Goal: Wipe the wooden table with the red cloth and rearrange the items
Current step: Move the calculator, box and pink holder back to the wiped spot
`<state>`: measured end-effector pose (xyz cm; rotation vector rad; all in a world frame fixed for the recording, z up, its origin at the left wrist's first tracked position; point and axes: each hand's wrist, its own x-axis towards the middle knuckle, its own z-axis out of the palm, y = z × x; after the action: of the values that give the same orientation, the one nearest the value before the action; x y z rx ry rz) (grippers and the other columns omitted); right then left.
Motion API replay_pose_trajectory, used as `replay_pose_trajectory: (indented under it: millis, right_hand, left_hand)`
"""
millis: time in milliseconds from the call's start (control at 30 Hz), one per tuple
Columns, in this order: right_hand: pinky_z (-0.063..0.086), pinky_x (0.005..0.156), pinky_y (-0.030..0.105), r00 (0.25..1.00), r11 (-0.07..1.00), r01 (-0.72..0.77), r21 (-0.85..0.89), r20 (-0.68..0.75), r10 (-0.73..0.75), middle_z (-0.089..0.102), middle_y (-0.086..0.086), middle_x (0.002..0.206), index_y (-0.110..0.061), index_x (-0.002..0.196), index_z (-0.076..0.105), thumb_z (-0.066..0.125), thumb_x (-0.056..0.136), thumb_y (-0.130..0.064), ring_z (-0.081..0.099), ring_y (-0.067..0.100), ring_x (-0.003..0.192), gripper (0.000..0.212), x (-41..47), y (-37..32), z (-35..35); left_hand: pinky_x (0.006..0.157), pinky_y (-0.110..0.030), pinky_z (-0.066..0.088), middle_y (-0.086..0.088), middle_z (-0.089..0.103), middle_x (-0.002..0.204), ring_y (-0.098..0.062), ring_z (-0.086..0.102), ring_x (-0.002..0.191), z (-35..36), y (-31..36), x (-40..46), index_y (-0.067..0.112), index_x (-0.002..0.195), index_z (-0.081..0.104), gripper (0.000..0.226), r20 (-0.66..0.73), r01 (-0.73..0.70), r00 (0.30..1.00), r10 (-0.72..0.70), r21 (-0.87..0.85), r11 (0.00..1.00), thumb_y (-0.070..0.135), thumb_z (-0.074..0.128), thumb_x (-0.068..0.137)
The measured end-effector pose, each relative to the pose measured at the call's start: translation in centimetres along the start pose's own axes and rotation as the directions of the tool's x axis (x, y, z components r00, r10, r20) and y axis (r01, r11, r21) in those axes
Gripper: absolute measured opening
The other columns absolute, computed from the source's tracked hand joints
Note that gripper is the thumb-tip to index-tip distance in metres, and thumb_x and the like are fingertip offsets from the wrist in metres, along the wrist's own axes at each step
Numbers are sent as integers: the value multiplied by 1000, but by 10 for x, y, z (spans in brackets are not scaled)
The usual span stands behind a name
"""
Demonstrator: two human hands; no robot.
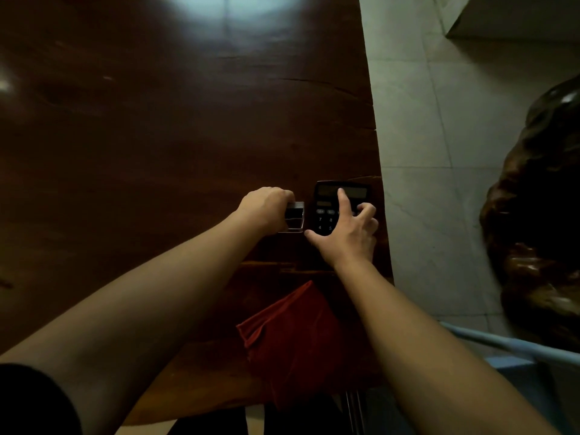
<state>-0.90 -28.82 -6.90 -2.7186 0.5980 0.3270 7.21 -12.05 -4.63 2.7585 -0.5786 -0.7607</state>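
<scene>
**Both hands on the items, cloth left idle**

Right hand (345,233) is spread over the calculator (340,208), forefinger up on the display, thumb hooked at the near-left corner, a loose flat grip rather than a lift. Left hand (266,208) is clenched around a small dark box (295,218) just beside the calculator's left edge. Both sit near the tabletop (157,136) right edge, the calculator's long axis running away from the person. Red cloth (298,337) lies crumpled at the near edge, between the forearms, untouched, nearer the right arm.
</scene>
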Motion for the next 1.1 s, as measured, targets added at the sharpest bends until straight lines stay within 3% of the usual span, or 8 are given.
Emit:
replay_pose_trajectory:
  millis: [233, 400, 600, 867, 1100]
  right_hand:
    - [53, 91, 54, 1000, 1000, -1, -13, -2, 1, 16, 12, 140, -40, 151, 12, 75, 68, -70, 33, 39, 126, 109, 2, 1, 6]
    - [47, 99, 60, 999, 1000, -11, -4, 37, 11, 14, 15, 152, -38, 153, 8, 75, 66, -72, 25, 44, 138, 115, 1, 2, 5]
    - [19, 114, 68, 997, 999, 38, -21, 61, -37, 8, 14, 164, -39, 155, 2, 69, 69, -78, 0, 43, 150, 116, -5, 3, -2]
    - [49, 100, 55, 956, 950, 292, 108, -73, -285, 37, 7, 151, -32, 154, 18, 75, 73, -65, 36, 28, 138, 104, -44, -35, -7]
    - [53, 95, 52, 886, 876, 463, 137, -42, -461, 41, 1, 148, -33, 153, 22, 74, 74, -64, 40, 22, 136, 100, -93, -117, 2]
  left_hand:
    - [87, -46, 56, -4, 66, 117, -27, 62, 109, 1, -2, 0, 22, 125, 60, 49, -5, 10, 1000, -10, -23, 1000, 23, 81, 80]
    - [95, -46, 51, -2, 60, 127, -25, 54, 118, 3, -9, -7, 26, 135, 52, 68, -27, 35, 999, -36, -56, 998, 33, 85, 76]
    - [97, -45, 49, -2, 53, 139, -25, 50, 127, 0, -19, -32, 29, 148, 38, 91, -185, 106, 975, -124, -103, 989, 48, 84, 72]
    - [100, -45, 48, -4, 50, 146, -26, 47, 133, 5, -62, -100, 27, 150, 36, 96, -319, 178, 923, -216, -144, 974, 62, 78, 71]
    - [102, -42, 47, 0, 52, 144, -21, 47, 133, 10, -131, -185, 27, 148, 40, 95, -383, 283, 851, -359, -242, 928, 66, 77, 70]
